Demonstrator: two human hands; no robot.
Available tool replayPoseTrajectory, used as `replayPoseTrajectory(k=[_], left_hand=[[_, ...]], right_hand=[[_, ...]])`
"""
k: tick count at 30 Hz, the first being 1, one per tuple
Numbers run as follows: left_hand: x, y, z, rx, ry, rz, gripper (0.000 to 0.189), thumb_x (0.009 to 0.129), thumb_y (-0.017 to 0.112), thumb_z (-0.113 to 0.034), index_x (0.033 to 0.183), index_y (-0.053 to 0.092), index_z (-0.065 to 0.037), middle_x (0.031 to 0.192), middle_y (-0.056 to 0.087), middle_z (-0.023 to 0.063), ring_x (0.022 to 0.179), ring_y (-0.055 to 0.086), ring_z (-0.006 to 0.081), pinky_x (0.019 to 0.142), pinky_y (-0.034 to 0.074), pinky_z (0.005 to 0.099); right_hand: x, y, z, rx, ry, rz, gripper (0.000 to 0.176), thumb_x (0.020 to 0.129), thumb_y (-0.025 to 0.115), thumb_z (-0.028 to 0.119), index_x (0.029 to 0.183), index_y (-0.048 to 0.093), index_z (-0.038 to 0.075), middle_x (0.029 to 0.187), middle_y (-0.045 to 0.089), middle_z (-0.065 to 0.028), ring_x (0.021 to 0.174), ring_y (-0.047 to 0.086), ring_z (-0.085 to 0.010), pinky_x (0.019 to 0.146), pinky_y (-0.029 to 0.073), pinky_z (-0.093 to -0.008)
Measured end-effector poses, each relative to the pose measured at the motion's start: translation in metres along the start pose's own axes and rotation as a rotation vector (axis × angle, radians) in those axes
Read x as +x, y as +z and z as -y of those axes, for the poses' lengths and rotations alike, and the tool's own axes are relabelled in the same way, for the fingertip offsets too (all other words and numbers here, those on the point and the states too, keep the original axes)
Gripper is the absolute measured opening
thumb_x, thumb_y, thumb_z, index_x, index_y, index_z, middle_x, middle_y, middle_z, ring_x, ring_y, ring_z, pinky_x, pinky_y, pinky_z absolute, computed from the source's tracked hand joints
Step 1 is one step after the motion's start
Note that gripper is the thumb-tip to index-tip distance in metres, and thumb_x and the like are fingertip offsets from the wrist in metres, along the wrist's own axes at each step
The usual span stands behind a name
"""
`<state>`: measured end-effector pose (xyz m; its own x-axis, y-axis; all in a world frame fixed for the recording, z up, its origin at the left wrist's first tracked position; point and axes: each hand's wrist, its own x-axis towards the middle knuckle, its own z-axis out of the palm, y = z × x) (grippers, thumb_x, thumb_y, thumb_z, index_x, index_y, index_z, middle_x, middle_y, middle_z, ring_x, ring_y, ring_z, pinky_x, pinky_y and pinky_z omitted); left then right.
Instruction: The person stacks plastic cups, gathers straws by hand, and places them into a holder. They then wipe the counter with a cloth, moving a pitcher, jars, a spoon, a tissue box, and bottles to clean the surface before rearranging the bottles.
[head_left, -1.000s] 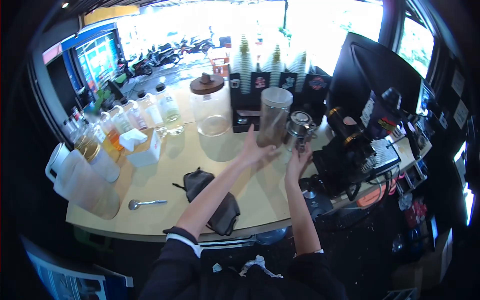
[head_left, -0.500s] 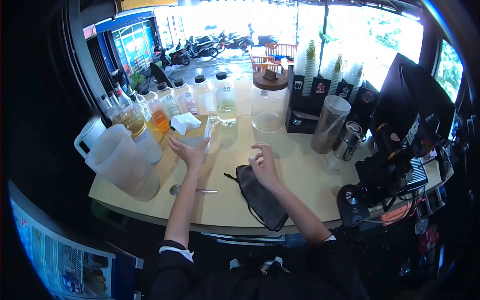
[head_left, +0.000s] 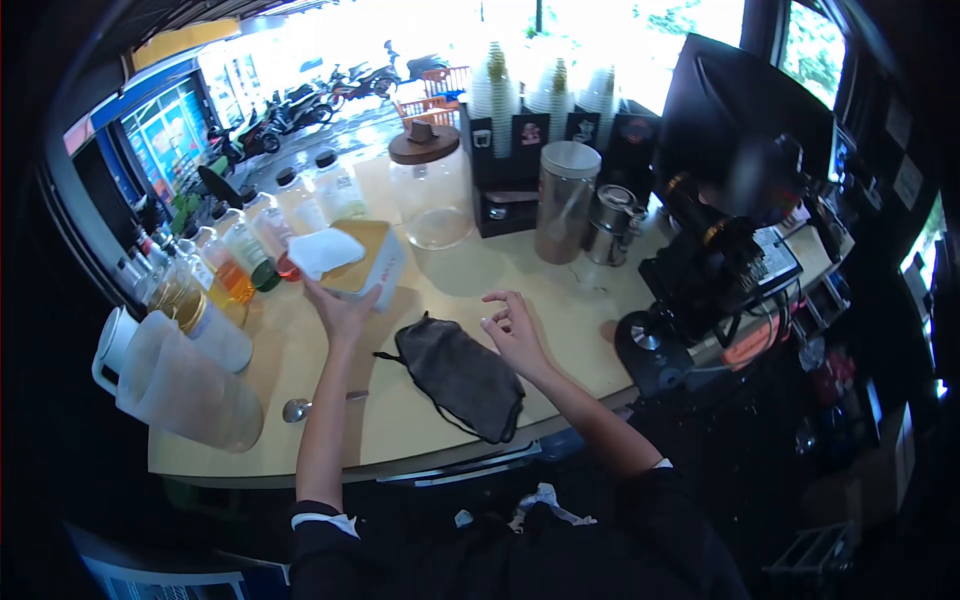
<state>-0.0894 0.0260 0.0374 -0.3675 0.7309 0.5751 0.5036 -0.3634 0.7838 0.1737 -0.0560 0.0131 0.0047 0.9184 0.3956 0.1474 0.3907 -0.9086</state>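
Note:
My left hand [head_left: 338,312] grips the near side of a rectangular tub [head_left: 385,272], its thumb and fingers spread along the wall. Inside, the tub looks yellow-brown, and a crumpled white tissue or cloth [head_left: 325,252] lies over its left part. My right hand [head_left: 514,335] hovers above the counter with loosely bent fingers and nothing in them. Just left of it lies a dark grey drawstring pouch [head_left: 460,378], flat on the counter. A metal spoon [head_left: 297,409] rests behind my left forearm, which hides part of its handle.
Bottles [head_left: 335,185] and pitchers [head_left: 190,390] line the left side. A glass jar with a brown lid [head_left: 430,200] stands at the back, beside a black cup holder [head_left: 505,205]. A tall canister [head_left: 567,205], a metal pot [head_left: 613,225] and a black machine [head_left: 720,250] occupy the right.
The view has swung to the right. My left hand has closed on the tub, which has come nearer and tilted. My right hand stays half-curled above the counter.

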Motion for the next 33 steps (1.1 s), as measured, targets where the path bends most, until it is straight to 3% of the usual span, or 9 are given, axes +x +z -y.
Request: replayPoseTrajectory(k=[5, 8, 9, 13, 21, 25, 27, 29, 33], left_hand=[[-0.042, 0.068, -0.065, -0.481, 0.154, 0.520, 0.127, 0.050, 0.088, -0.022, 0.142, 0.004, 0.001, 0.133, 0.027, 0.0208, 0.124, 0.035, 0.0316, 0.104, 0.033, 0.0420], [-0.073, 0.103, -0.090, -0.310, 0.151, 0.640, 0.129, 0.048, 0.089, -0.024, 0.142, 0.003, 0.000, 0.132, 0.028, 0.0222, 0.125, 0.035, 0.0330, 0.102, 0.034, 0.0438], [-0.081, 0.116, -0.093, -0.318, 0.155, 0.644, 0.129, 0.048, 0.089, -0.024, 0.142, 0.003, 0.000, 0.132, 0.028, 0.0222, 0.125, 0.035, 0.0330, 0.102, 0.034, 0.0438], [-0.107, 0.155, -0.112, -0.373, 0.144, 0.715, 0.132, 0.047, 0.087, -0.029, 0.142, 0.000, -0.001, 0.132, 0.027, 0.0238, 0.126, 0.032, 0.0360, 0.104, 0.031, 0.0449], [-0.132, 0.200, -0.122, -0.356, 0.265, 0.741, 0.137, 0.050, 0.087, -0.034, 0.142, -0.008, 0.000, 0.139, 0.020, 0.0260, 0.133, 0.023, 0.0374, 0.109, 0.024, 0.0431], [-0.126, 0.185, -0.117, -0.363, 0.286, 0.742, 0.132, 0.057, 0.085, -0.036, 0.142, -0.009, 0.001, 0.142, 0.017, 0.0268, 0.134, 0.021, 0.0374, 0.110, 0.023, 0.0422], [-0.118, 0.153, -0.113, -0.353, 0.036, 0.822, 0.117, 0.068, 0.079, -0.031, 0.143, -0.004, 0.001, 0.143, 0.018, 0.0249, 0.133, 0.027, 0.0362, 0.110, 0.024, 0.0412], [-0.108, 0.113, -0.104, -0.377, 0.075, 0.713, 0.092, 0.077, 0.071, -0.025, 0.143, 0.012, 0.000, 0.142, 0.025, 0.0218, 0.130, 0.032, 0.0349, 0.109, 0.025, 0.0408], [-0.073, 0.048, -0.046, 0.026, 0.258, 0.656, 0.069, 0.081, 0.065, -0.030, 0.135, 0.034, -0.001, 0.136, 0.038, 0.0214, 0.129, 0.035, 0.0357, 0.107, 0.027, 0.0433]], right_hand=[[-0.010, -0.028, 0.010, 0.054, -0.091, -0.228, 0.038, 0.078, 0.058, 0.000, 0.114, 0.046, 0.007, 0.113, 0.044, -0.0061, 0.088, 0.048, -0.0133, 0.069, 0.043, -0.0248], [-0.019, -0.061, 0.025, -0.122, -0.239, -0.378, 0.041, 0.082, 0.055, -0.002, 0.120, 0.042, 0.007, 0.121, 0.041, -0.0058, 0.095, 0.048, -0.0142, 0.079, 0.043, -0.0263], [-0.021, -0.073, 0.021, -0.062, -0.196, -0.392, 0.041, 0.084, 0.055, 0.000, 0.122, 0.042, 0.008, 0.126, 0.038, -0.0082, 0.109, 0.045, -0.0179, 0.086, 0.042, -0.0308], [-0.035, -0.112, 0.016, -0.252, -0.213, -0.414, 0.047, 0.086, 0.056, 0.004, 0.129, 0.037, 0.007, 0.134, 0.035, -0.0115, 0.126, 0.035, -0.0240, 0.100, 0.035, -0.0386], [-0.046, -0.133, 0.003, -0.345, -0.147, -0.400, 0.055, 0.085, 0.057, 0.004, 0.134, 0.033, 0.003, 0.142, 0.025, -0.0190, 0.134, 0.025, -0.0298, 0.107, 0.027, -0.0386], [-0.049, -0.123, 0.015, -0.476, -0.214, -0.453, 0.056, 0.083, 0.058, 0.003, 0.133, 0.033, 0.000, 0.141, 0.026, -0.0215, 0.134, 0.026, -0.0313, 0.107, 0.028, -0.0383], [-0.054, -0.113, 0.028, -0.451, -0.263, -0.428, 0.055, 0.082, 0.058, 0.003, 0.131, 0.034, 0.000, 0.138, 0.031, -0.0219, 0.131, 0.029, -0.0328, 0.105, 0.029, -0.0398], [-0.056, -0.101, 0.037, -0.420, -0.304, -0.408, 0.055, 0.081, 0.059, 0.003, 0.130, 0.035, -0.001, 0.134, 0.035, -0.0222, 0.128, 0.033, -0.0343, 0.103, 0.030, -0.0413], [-0.058, -0.054, 0.024, -0.275, -0.222, 0.028, 0.040, 0.078, 0.061, 0.005, 0.117, 0.049, 0.002, 0.123, 0.048, -0.0155, 0.118, 0.043, -0.0329, 0.097, 0.036, -0.0414]])
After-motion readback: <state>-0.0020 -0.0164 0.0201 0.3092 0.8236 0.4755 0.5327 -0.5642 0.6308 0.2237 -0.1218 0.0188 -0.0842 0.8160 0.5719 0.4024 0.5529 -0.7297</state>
